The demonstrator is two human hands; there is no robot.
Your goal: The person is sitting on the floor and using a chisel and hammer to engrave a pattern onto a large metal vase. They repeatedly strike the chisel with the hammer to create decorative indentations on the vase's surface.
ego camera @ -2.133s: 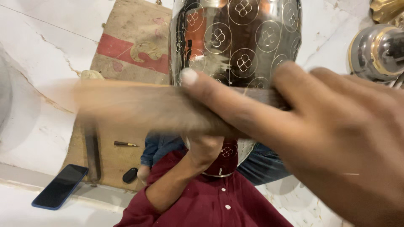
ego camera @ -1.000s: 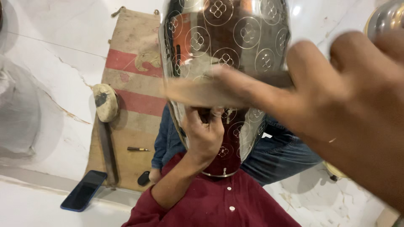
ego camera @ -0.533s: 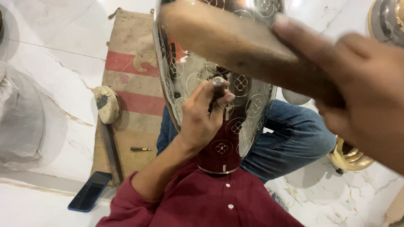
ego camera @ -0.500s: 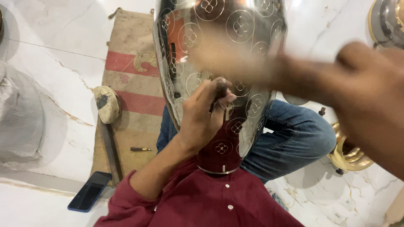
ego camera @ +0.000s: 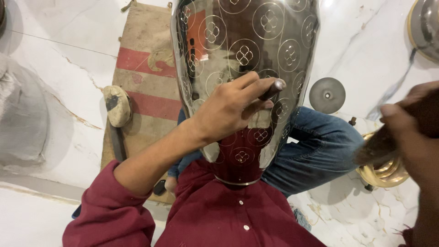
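A short metal punch (ego camera: 273,88) is pinched between the thumb and fingers of the left hand (ego camera: 226,110), its struck end showing just past the fingertips. The tip is hidden under the hand, so it cannot be told whether it touches the metal. Directly beneath and around this hand a large polished metal vessel (ego camera: 256,41) is propped over the lap, its mirror surface covered with engraved circles enclosing four-petal motifs. Below the wrist, the narrow neck of the vessel is seen against a maroon shirt (ego camera: 228,215), and blue jeans (ego camera: 315,146) lie just to the right of the hand.

At the right edge, well apart from the left hand, the right hand (ego camera: 411,132) is wrapped around a blurred wooden hammer handle (ego camera: 379,146); the hammer head is out of view. Just under this hand a brass fitting (ego camera: 382,171) is set on the white marble floor (ego camera: 55,55), and a small grey metal disc (ego camera: 327,95) lies between the two hands. Far to the left of the left hand, a wooden mallet (ego camera: 116,110) is laid on a burlap sack (ego camera: 146,68).
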